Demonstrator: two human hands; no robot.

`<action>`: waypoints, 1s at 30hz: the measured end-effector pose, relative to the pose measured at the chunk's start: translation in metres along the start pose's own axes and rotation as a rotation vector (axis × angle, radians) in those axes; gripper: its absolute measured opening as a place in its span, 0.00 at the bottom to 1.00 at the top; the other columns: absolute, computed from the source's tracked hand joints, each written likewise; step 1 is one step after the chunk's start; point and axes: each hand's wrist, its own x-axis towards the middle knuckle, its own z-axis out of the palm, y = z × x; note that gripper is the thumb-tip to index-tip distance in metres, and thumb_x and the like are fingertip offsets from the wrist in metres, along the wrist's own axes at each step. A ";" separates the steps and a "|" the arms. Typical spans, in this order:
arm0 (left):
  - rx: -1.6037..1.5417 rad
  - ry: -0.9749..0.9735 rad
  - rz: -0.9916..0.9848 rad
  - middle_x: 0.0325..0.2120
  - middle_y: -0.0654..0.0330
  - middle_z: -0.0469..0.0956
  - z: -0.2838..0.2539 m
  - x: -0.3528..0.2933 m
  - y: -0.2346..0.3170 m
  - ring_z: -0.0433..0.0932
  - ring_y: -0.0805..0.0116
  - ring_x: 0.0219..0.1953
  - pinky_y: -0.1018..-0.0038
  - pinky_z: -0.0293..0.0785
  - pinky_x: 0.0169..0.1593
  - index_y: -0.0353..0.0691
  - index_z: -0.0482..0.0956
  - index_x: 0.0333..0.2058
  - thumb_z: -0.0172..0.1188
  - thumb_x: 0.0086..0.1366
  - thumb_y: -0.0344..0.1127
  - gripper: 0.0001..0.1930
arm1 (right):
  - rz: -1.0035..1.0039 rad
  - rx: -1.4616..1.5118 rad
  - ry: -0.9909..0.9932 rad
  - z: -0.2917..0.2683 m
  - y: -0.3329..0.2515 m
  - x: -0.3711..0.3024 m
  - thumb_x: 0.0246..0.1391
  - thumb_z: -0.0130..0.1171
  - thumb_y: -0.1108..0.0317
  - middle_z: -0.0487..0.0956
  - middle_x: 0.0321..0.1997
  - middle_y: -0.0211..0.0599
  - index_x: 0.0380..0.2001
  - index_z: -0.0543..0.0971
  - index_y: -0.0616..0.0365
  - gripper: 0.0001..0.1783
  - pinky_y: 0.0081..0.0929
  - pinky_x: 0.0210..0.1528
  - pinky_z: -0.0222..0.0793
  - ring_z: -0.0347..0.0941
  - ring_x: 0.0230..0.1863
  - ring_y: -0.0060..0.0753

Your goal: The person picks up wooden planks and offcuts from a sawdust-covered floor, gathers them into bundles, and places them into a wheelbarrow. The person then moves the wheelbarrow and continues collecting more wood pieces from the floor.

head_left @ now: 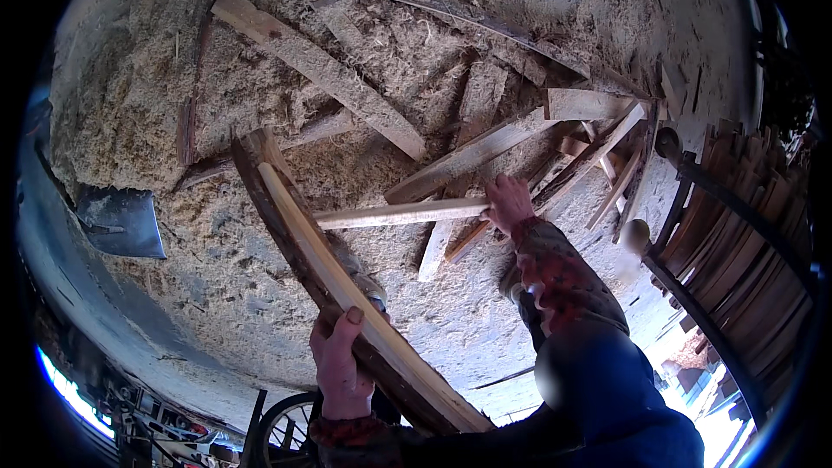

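Gripped in my left hand (344, 360) is a long bark-edged wooden slab (325, 264), tilted from the lower middle up toward the left. The thumb lies over its pale face, while the other fingers pass behind it. My right hand (509, 203) is closed around the right end of a thin pale wooden strip (407, 213). That strip runs level to the left and its far end meets the slab's edge. Beneath the right hand, a wide board (477, 156) and other offcuts lie on the sawdust.
Sawdust (130, 104) covers the floor, with loose boards such as a long plank (321, 78) strewn across it. A metal shovel blade (121, 221) lies at the left. Stacked wooden slats (745, 208) stand in a metal rack at the right. A spoked wheel (290, 429) shows at the bottom.
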 end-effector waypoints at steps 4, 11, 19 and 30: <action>-0.051 -0.012 0.043 0.28 0.51 0.76 -0.009 0.000 0.014 0.77 0.61 0.28 0.68 0.77 0.32 0.31 0.69 0.41 0.59 0.57 0.38 0.18 | -0.298 0.065 0.087 -0.010 -0.011 -0.044 0.35 0.70 0.63 0.69 0.32 0.37 0.28 0.74 0.53 0.17 0.40 0.38 0.65 0.68 0.37 0.43; -0.176 0.091 0.101 0.29 0.51 0.76 -0.022 -0.004 0.042 0.78 0.60 0.29 0.66 0.78 0.33 0.32 0.68 0.43 0.59 0.55 0.31 0.18 | -0.243 0.346 0.002 -0.071 -0.065 -0.056 0.44 0.67 0.55 0.67 0.27 0.39 0.24 0.72 0.58 0.19 0.40 0.27 0.66 0.68 0.27 0.43; -0.128 0.085 0.200 0.29 0.52 0.75 -0.038 -0.004 0.061 0.76 0.62 0.27 0.69 0.76 0.31 0.31 0.66 0.45 0.59 0.56 0.42 0.23 | -0.221 0.616 0.149 -0.074 -0.116 0.066 0.45 0.65 0.46 0.71 0.24 0.44 0.24 0.77 0.61 0.24 0.41 0.30 0.66 0.70 0.25 0.48; -0.285 0.072 0.131 0.30 0.49 0.76 -0.055 -0.003 0.073 0.79 0.57 0.30 0.65 0.78 0.35 0.31 0.65 0.47 0.60 0.51 0.30 0.24 | -0.037 0.363 0.344 -0.036 -0.127 0.153 0.36 0.71 0.53 0.74 0.39 0.47 0.47 0.72 0.59 0.35 0.42 0.46 0.69 0.72 0.44 0.52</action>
